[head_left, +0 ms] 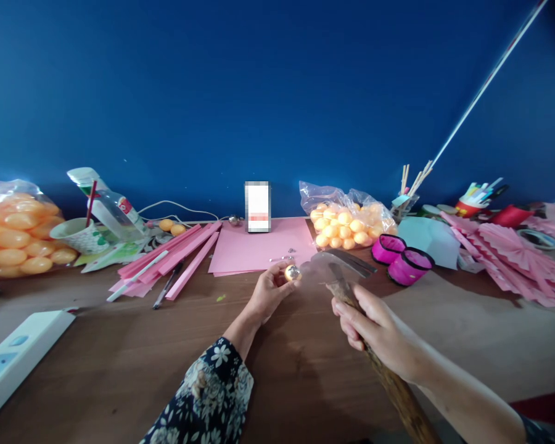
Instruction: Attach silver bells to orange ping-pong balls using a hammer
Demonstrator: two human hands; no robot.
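Note:
My left hand (271, 290) pinches a small round piece (293, 272), gold at its rim and shiny silver on top, just above the table. Its exact kind is unclear. In my right hand (363, 317), the fingers wrap round the rough wooden handle (395, 385) of a double-headed hand hoe. The hoe's metal head (351, 262) has prongs pointing right; its left end is smeared by motion and comes close to the round piece. Beyond my left hand, small metal bits (282, 258) lie on pink paper (259, 243).
Bags of orange balls stand at far left (21, 231) and right of centre (342, 225). Pink paper strips (171, 253), a cup (81, 237) and a bottle (108, 206) are left. Magenta rings (411, 266) and folded pink paper (509, 253) lie right; a power strip (23, 351) sits front left.

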